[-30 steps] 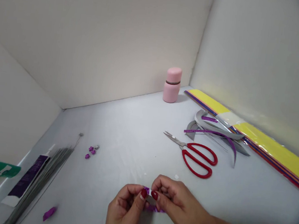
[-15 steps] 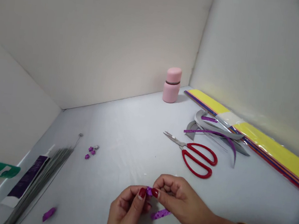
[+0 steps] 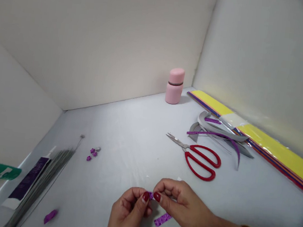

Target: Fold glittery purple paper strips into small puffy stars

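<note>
Between thumb and forefinger, my left hand (image 3: 130,214) pinches a small folded part of a shiny purple paper strip (image 3: 162,220). My right hand (image 3: 182,202) pinches the same fold from the other side, so the thumbs nearly meet. The strip's tail slants down below my right hand; the join between tail and fold is hidden by the fingers. Beyond my right hand lie red-handled scissors (image 3: 194,157), blades pointing left and slightly apart. Left of my hands are several small purple folded stars (image 3: 92,154) and a purple crumpled piece (image 3: 50,216).
A pink flask (image 3: 174,87) stands at the back. Grey and purple paper strips (image 3: 215,132) lie at right, beside a long wrapped pack of coloured sheets (image 3: 272,143). A bundle of thin wires (image 3: 46,181) and a purple-white tube (image 3: 29,177) lie at left, near a green-white object (image 3: 2,171).
The thumbs have shifted slightly on the fold, and less purple shows between them. The strip's tail has turned and now shows its flat face more fully.
</note>
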### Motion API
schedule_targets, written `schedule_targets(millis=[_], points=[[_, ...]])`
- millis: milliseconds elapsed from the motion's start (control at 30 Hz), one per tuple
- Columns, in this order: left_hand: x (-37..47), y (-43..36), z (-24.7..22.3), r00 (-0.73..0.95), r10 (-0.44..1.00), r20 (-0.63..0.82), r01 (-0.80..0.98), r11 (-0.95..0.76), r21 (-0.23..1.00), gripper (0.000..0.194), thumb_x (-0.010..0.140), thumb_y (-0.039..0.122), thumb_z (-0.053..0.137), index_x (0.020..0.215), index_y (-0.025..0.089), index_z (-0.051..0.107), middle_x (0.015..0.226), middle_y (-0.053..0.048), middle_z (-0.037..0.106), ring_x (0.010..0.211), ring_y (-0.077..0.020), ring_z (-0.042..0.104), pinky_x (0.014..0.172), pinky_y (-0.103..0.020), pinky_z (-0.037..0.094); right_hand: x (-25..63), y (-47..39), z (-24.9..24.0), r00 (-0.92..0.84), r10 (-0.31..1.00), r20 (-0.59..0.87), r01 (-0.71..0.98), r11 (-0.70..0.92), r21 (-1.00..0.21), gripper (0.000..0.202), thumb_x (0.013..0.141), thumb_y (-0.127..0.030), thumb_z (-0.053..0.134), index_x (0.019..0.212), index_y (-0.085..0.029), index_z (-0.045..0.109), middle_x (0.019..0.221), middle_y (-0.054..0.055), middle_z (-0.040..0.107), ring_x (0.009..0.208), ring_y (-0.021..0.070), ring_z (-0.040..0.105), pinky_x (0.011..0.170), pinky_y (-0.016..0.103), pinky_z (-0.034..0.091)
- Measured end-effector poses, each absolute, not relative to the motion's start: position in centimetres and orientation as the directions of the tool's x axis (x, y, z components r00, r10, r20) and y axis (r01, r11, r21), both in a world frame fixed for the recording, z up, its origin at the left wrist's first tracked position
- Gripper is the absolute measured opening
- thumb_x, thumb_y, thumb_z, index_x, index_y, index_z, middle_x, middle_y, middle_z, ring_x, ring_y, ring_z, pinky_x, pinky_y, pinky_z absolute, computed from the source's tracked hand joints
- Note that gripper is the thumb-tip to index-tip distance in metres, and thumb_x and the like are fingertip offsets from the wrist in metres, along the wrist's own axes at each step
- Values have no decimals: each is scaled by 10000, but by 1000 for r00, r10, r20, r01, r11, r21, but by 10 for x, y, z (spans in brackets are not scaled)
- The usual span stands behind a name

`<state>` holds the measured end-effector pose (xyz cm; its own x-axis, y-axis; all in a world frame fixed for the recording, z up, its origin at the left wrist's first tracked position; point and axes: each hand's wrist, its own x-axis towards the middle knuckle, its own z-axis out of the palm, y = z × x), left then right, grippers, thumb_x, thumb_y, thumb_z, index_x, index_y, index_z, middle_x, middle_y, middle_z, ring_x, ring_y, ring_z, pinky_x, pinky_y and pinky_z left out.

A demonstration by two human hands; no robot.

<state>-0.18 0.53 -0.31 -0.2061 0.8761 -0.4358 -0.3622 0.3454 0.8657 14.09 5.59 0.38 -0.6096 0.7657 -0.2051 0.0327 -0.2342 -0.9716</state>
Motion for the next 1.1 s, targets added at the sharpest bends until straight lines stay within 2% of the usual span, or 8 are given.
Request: schedule_targets(millis=[233, 367, 433, 600, 767, 967, 1100], points=[[1, 3, -4, -206, 893, -400, -376, 305, 875, 269, 565, 398, 803, 607, 151, 706, 507, -1, 628, 497, -72, 528, 513, -155, 395, 140, 58, 12, -597, 769, -230, -12, -295, -955, 224, 768, -337, 638, 706, -123, 623, 656, 35, 671, 645, 138, 605, 607, 242, 456], [4, 1, -3, -227, 921, -315, -427, 196, 883, 304, 540, 320, 832, 811, 222, 736, 634, -1, 678, 592, -95, 593, 579, -170, 447, 142, 60, 12, -588, 759, -280, -32, -368, -929, 245, 722, -361, 683, 717, -123, 622, 658, 13, 645, 600, 109, 553, 554, 211, 411], [2, 1, -4, -206, 939, -277, -358, 191, 914, 301, 573, 313, 813, 853, 230, 739, 694, -16, 694, 647, -111, 604, 612, -177, 459, 143, 60, 9, -602, 734, -314, -27, -412, -911, 264, 703, -370, 701, 726, -120, 621, 658, 8, 629, 578, 95, 518, 547, 206, 390], [-5, -1, -5, -155, 956, -248, -178, 220, 959, 175, 661, 323, 738, 799, 215, 741, 731, -36, 686, 677, -141, 599, 628, -196, 459, 144, 59, 6, -606, 715, -349, -12, -447, -894, 299, 669, -391, 727, 711, -115, 620, 577, -29, 556, 522, 68, 417, 501, 187, 302], [-6, -1, 0, -165, 967, -196, -50, 190, 980, 155, 697, 320, 698, 806, 216, 735, 728, -49, 688, 681, -170, 607, 622, -216, 461, 143, 60, 9, -611, 716, -338, -36, -452, -891, 306, 670, -412, 721, 694, -123, 622, 593, -24, 566, 547, 79, 442, 533, 200, 318], [-7, -2, -2, -168, 971, -172, -4, 174, 985, 148, 708, 322, 687, 808, 223, 731, 724, -44, 686, 673, -160, 600, 620, -203, 457, 143, 63, 6, -603, 711, -363, -10, -461, -887, 317, 653, -411, 735, 696, -118, 620, 570, -20, 580, 527, 77, 468, 517, 193, 331], [-4, -3, -8, -176, 966, -187, -66, 178, 982, 179, 701, 342, 695, 828, 223, 735, 723, -43, 679, 685, -162, 612, 625, -203, 466, 144, 63, 7, -598, 723, -346, 21, -418, -908, 287, 674, -392, 721, 706, -120, 634, 590, -10, 608, 530, 80, 483, 513, 193, 349]])
